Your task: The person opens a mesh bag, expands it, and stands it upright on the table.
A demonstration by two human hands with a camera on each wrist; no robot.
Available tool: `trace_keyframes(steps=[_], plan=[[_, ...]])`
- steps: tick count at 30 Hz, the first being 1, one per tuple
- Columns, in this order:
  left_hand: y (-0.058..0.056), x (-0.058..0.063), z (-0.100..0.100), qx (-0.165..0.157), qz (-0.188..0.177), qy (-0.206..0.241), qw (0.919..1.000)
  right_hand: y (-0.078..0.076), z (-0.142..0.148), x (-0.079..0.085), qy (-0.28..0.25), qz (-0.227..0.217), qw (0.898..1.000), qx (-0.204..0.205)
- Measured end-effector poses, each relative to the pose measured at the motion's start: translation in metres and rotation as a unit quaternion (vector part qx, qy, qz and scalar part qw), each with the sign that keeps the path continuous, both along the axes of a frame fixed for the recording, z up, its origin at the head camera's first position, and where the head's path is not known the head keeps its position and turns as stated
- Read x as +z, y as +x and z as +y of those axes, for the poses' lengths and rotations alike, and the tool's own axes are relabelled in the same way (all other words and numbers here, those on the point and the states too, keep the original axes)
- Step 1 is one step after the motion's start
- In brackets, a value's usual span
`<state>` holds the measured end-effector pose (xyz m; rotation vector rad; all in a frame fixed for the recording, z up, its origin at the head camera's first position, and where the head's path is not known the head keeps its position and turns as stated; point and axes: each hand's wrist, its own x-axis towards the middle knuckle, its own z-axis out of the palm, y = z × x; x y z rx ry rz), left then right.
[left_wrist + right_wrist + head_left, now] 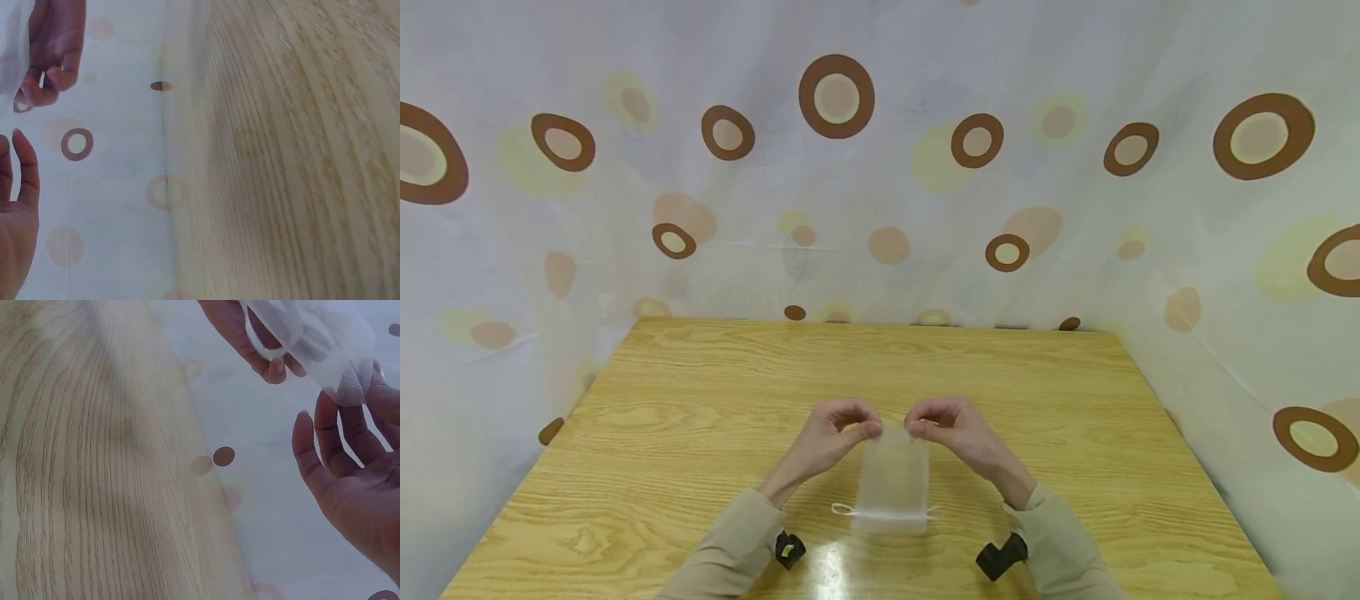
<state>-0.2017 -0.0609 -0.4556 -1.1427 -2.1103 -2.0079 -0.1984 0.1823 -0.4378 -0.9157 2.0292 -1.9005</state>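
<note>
A sheer white drawstring pouch hangs between the two hands in the head view, its corded mouth toward the person and a cord loop sticking out at the left. My left hand pinches its far left corner between thumb and fingers. At the far right corner, my right hand pinches the fabric the same way. The right wrist view shows the pouch's mesh between the thumb and fingers of the right hand, the other fingers spread. Only a pale edge of the pouch enters the left wrist view.
Below the hands lies a wood-grain table. A white curtain with brown and pastel circles surrounds its back and sides. Black wrist devices sit at both sleeve cuffs.
</note>
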Motion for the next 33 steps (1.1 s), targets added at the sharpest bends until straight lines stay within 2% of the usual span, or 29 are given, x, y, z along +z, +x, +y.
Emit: trace_keyframes(steps=[4, 7, 12, 19, 24, 29, 33], plan=[[0.002, 0.002, 0.003, 0.027, 0.005, 0.004, 0.9996, 0.001, -0.002, -0.001, 0.003, 0.002, 1.0, 0.018], [0.002, 0.003, 0.006, 0.044, 0.009, 0.015, 0.9989, 0.002, -0.002, -0.002, -0.012, -0.003, 0.999, 0.052], [0.001, 0.001, 0.007, 0.044, 0.018, 0.033, 0.9983, 0.0, -0.001, -0.004, -0.038, -0.005, 0.995, 0.094], [-0.002, -0.003, 0.006, 0.017, 0.026, 0.031, 0.999, 0.0, 0.001, -0.004, -0.021, 0.02, 0.996, 0.082], [-0.002, -0.004, 0.007, 0.0, 0.01, 0.032, 0.9994, 0.001, 0.0, -0.003, 0.013, 0.013, 0.998, 0.066], [-0.001, -0.003, 0.009, 0.008, -0.012, 0.051, 0.9986, 0.003, 0.0, -0.005, 0.013, 0.005, 0.998, 0.062], [-0.001, -0.004, 0.011, 0.014, -0.009, 0.061, 0.998, 0.004, -0.002, -0.005, -0.007, 0.01, 0.998, 0.068]])
